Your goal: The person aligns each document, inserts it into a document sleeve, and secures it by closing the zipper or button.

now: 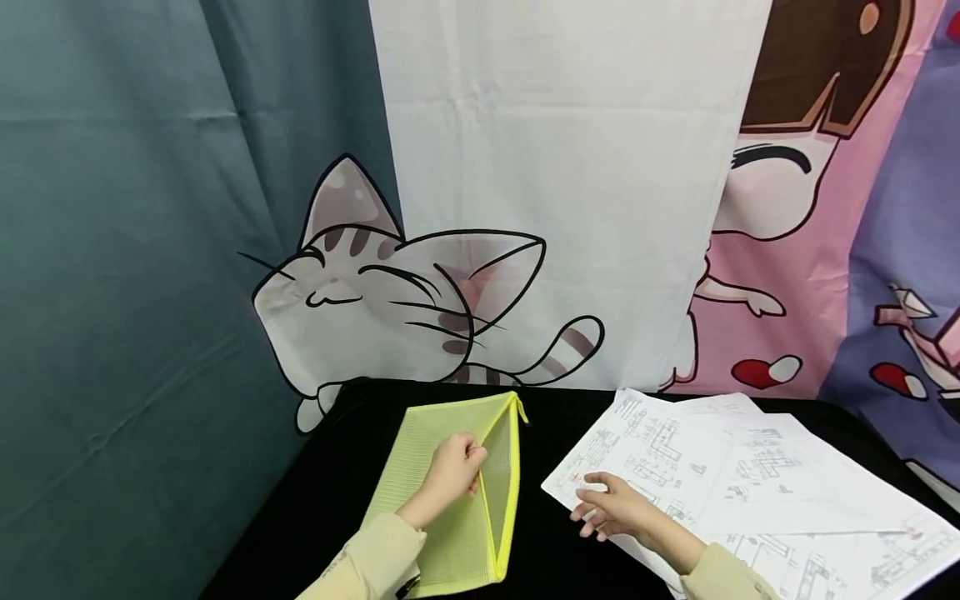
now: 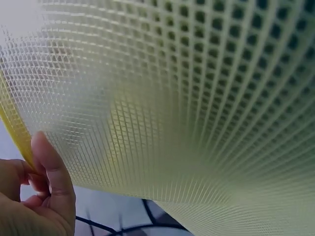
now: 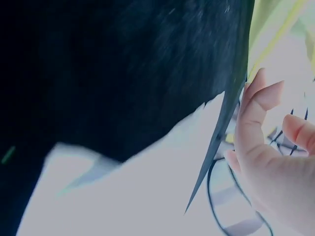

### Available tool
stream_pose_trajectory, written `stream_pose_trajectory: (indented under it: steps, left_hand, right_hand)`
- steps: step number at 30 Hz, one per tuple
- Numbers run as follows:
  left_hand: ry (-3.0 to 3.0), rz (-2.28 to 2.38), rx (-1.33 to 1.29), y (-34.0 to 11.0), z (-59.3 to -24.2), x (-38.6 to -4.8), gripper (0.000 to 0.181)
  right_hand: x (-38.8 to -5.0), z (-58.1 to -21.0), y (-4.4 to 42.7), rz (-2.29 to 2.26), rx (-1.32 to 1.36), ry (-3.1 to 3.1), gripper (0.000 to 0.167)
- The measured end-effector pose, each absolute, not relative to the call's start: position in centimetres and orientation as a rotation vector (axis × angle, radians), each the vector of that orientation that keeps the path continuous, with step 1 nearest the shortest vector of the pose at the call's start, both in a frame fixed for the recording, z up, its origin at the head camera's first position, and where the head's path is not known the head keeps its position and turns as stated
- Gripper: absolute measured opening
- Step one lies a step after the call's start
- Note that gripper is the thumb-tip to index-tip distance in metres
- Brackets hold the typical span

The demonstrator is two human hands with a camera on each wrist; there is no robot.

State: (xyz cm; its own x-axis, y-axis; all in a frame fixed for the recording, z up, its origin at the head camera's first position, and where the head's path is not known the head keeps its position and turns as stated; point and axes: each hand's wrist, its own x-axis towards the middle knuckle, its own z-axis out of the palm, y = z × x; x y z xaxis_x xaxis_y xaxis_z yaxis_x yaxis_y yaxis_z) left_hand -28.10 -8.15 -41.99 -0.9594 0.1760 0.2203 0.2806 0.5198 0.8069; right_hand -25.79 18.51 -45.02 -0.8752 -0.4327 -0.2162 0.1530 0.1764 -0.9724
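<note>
In the head view a yellow mesh zipper pouch (image 1: 420,483) stands tilted on the black cloth, its mouth parted along the right side. My left hand (image 1: 450,471) pinches the near edge of that mouth. The left wrist view shows the thumb and fingers (image 2: 54,182) on the yellow border, with the mesh (image 2: 147,123) filling most of the picture. My right hand (image 1: 618,508) hovers at the left edge of a spread of printed drawing sheets (image 1: 675,450), fingers loosely spread, nothing held. The right wrist view has this hand (image 3: 275,147) with thumb and fingers apart.
Black cloth (image 1: 300,517) covers the table. Behind it hangs a curtain (image 1: 570,167) printed with a cartoon cat and a cartoon child. The paper sheets overlap one another and reach the right side of the table. A zipper pull (image 1: 522,411) hangs at the pouch's top corner.
</note>
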Motion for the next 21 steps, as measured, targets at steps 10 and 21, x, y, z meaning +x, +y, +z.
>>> stream_pose_trajectory:
  steps: [10, 21]
  left_hand:
    - [-2.813, -1.197, -0.485, -10.2, -43.7, -29.4, 0.032]
    - [-3.167, -1.131, -0.424, -8.8, -45.0, -31.1, 0.029]
  right_hand:
    - [-26.3, -44.3, 23.9, -1.734, -0.113, 2.116, 0.067]
    - [-28.4, -43.6, 32.0, -1.736, 0.165, 2.303, 0.053]
